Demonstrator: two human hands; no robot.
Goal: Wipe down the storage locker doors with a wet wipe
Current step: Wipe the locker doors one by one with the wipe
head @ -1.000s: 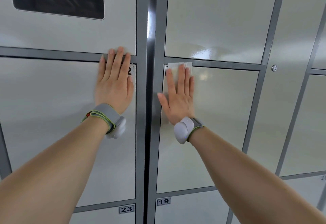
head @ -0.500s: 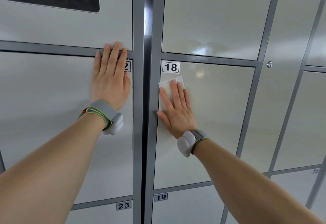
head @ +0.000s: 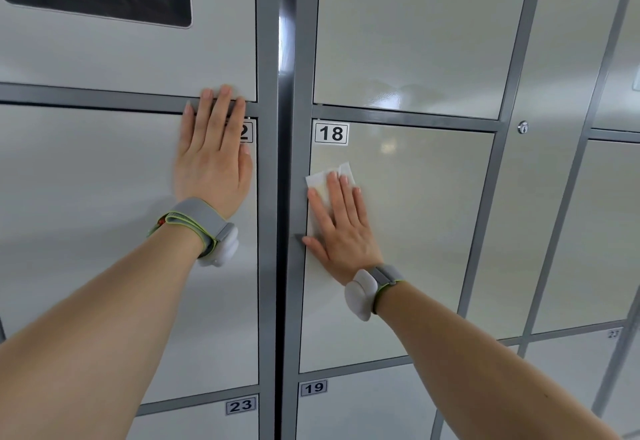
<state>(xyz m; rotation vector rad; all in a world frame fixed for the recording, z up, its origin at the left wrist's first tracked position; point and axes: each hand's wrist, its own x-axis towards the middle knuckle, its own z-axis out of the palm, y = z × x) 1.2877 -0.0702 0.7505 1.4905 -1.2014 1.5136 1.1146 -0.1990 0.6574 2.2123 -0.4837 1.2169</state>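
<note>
Here, one wipe (head: 317, 180), right hand (head: 343, 232), left hand (head: 211, 162)

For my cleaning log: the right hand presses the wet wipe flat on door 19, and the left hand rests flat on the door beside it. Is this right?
Not door 19. In the head view the right hand presses the wet wipe flat on door 18; door 19 lies below. The left hand rests flat on the door beside it.

glossy locker door (head: 415, 232), thin white wipe (head: 317, 180), grey metal frame (head: 268, 197)
</note>
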